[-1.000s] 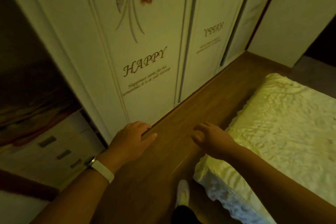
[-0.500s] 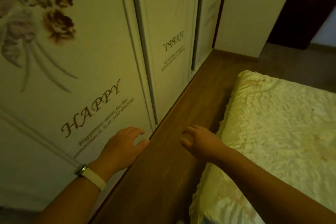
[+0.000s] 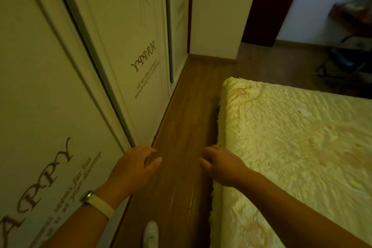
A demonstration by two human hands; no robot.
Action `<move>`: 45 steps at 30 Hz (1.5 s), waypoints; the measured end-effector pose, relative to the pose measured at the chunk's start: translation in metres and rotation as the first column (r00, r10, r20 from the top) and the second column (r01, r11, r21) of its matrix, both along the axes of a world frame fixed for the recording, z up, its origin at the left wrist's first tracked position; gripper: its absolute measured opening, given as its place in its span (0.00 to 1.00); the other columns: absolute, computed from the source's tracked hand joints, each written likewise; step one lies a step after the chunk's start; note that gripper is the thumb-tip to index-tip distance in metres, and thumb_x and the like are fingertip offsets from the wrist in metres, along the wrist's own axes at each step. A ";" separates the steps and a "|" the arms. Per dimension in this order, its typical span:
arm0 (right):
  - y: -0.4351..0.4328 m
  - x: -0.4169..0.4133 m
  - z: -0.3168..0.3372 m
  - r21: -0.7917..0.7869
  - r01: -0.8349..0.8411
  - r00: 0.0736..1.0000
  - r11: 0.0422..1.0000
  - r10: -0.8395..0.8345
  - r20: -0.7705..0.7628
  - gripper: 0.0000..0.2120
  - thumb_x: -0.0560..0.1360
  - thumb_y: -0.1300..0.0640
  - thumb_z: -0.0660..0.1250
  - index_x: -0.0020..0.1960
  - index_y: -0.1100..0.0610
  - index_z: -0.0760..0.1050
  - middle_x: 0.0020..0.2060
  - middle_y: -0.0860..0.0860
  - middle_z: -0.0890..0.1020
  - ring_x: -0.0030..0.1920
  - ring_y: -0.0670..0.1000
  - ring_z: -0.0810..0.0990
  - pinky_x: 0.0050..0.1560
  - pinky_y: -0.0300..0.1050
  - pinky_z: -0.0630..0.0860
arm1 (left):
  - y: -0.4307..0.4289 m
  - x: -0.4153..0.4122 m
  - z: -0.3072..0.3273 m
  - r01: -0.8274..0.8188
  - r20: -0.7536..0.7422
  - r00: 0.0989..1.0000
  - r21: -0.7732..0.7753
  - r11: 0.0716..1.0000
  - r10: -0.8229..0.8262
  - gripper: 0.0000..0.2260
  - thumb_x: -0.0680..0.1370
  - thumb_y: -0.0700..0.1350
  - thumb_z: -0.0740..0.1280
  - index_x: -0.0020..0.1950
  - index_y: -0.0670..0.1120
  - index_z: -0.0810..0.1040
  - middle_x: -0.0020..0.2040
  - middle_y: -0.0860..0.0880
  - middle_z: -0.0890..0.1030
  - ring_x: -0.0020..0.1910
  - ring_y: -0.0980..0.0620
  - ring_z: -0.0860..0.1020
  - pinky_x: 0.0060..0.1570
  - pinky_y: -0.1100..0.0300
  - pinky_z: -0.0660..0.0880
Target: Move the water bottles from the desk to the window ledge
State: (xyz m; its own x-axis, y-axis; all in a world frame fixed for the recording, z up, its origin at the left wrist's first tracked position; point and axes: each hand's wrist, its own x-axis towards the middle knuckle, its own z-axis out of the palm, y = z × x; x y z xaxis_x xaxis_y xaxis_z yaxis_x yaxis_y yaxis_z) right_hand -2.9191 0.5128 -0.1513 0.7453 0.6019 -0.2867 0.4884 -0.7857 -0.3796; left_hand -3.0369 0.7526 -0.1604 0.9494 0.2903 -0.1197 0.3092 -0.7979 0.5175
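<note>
Left hand (image 3: 134, 169), right hand (image 3: 222, 165) empty — each grip loose, between wardrobe (image 3: 60, 66) and bed (image 3: 291, 147).

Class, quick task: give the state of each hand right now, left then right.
Left hand: open, loosely curled, holding nothing.
Right hand: open, loosely curled, holding nothing.

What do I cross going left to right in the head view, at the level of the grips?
Wardrobe door with HAPPY lettering → left grip, empty → strip of wooden floor → right grip, empty → bed with a yellow cover.
</note>
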 end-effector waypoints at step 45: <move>0.080 0.570 0.023 0.102 0.412 0.908 0.905 -0.417 0.031 0.16 0.79 0.44 0.60 0.62 0.50 0.75 0.57 0.48 0.77 0.54 0.51 0.77 0.53 0.51 0.77 | 0.103 0.672 0.026 0.413 -0.066 0.910 0.049 0.910 -0.409 0.21 0.81 0.59 0.59 0.71 0.52 0.70 0.69 0.52 0.72 0.68 0.52 0.70 0.67 0.52 0.70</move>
